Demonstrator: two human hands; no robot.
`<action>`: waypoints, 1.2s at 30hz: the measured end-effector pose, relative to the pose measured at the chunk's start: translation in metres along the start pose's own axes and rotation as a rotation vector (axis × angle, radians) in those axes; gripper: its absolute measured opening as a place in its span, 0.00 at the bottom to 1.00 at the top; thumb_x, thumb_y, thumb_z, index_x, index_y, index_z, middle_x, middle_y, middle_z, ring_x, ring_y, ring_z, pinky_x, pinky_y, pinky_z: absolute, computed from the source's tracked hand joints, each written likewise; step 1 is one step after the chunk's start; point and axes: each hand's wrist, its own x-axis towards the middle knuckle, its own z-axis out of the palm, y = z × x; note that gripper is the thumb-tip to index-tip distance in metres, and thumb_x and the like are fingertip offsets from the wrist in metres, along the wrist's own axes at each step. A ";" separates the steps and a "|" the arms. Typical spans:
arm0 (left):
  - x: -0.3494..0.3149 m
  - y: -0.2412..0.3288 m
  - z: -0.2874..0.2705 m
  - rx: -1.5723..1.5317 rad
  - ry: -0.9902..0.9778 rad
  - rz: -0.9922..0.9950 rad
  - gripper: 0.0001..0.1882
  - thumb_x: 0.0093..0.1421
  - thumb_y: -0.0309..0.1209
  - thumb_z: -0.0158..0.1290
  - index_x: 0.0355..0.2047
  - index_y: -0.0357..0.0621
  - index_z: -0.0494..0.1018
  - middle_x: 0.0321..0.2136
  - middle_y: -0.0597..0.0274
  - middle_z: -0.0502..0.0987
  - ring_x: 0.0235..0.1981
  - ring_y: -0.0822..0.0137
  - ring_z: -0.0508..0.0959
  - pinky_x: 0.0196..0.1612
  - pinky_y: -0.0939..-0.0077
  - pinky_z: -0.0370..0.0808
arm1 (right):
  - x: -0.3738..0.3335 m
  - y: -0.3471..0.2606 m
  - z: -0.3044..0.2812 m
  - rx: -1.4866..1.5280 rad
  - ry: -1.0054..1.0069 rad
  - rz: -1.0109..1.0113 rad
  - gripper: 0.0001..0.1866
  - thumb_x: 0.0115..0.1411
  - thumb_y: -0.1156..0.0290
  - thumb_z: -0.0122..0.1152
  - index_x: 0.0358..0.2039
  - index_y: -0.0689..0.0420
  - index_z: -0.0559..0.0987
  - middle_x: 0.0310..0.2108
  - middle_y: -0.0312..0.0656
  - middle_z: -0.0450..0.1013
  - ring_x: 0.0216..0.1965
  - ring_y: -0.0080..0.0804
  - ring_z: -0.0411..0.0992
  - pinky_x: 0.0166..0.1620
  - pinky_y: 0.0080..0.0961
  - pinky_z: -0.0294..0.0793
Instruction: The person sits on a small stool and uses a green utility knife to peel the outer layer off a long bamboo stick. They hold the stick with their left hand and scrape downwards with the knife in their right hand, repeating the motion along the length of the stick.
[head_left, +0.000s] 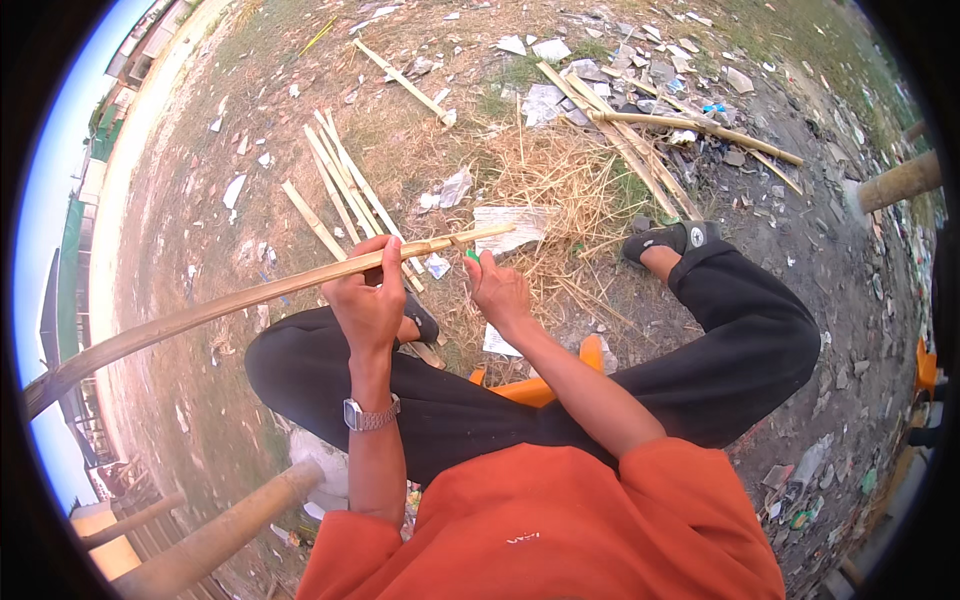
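Your left hand [362,300] is closed around a long bamboo strip [230,300], thumb up on its near end section, with the strip held off the ground [190,420]. The strip slants from the lower left, where it looks thickest, up to a thin tip between your knees. Your right hand [500,295] is curled nearly closed just under that tip; a small green piece [472,257] shows at your thumb and finger, but you cannot tell from here what the rest of it is.

Beyond your hands, a heap of straw-like shavings [570,190] lies on the ground, with a sheet of paper [515,226] at its near edge. To the left of the heap, several pale strips [348,178] lie side by side on the ground. To its right, more strips [625,150] lean toward your right shoe [665,240], with a stick [700,127] lying across them. One short strip [400,80] lies apart, farther off. You wear a watch [372,413] on your left wrist, and something orange [530,390] shows between your legs.
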 end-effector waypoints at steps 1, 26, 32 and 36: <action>0.000 0.003 0.001 -0.013 0.033 0.042 0.07 0.61 0.27 0.59 0.32 0.33 0.80 0.16 0.62 0.78 0.18 0.77 0.78 0.22 0.83 0.71 | -0.001 0.006 0.002 -0.016 -0.057 0.044 0.24 0.71 0.49 0.40 0.32 0.58 0.71 0.17 0.56 0.73 0.23 0.59 0.75 0.27 0.53 0.73; 0.005 0.011 0.010 0.009 -0.035 0.002 0.06 0.61 0.27 0.59 0.33 0.34 0.79 0.23 0.58 0.81 0.22 0.72 0.81 0.27 0.80 0.77 | 0.029 0.000 -0.021 0.060 -0.215 0.315 0.31 0.71 0.47 0.35 0.38 0.63 0.78 0.27 0.63 0.76 0.32 0.64 0.76 0.37 0.55 0.74; 0.001 0.021 0.016 -0.011 -0.049 0.036 0.04 0.60 0.25 0.60 0.34 0.37 0.80 0.27 0.59 0.81 0.25 0.73 0.80 0.28 0.80 0.77 | 0.034 0.078 0.020 -0.055 -0.249 0.458 0.33 0.70 0.45 0.34 0.41 0.63 0.79 0.35 0.63 0.77 0.40 0.62 0.76 0.44 0.54 0.74; 0.000 0.013 0.018 -0.009 -0.058 0.062 0.03 0.60 0.23 0.59 0.34 0.36 0.80 0.28 0.59 0.80 0.24 0.74 0.79 0.28 0.81 0.76 | 0.027 0.123 0.031 -0.072 -0.307 0.589 0.34 0.70 0.46 0.31 0.43 0.61 0.80 0.36 0.64 0.76 0.43 0.64 0.74 0.50 0.53 0.71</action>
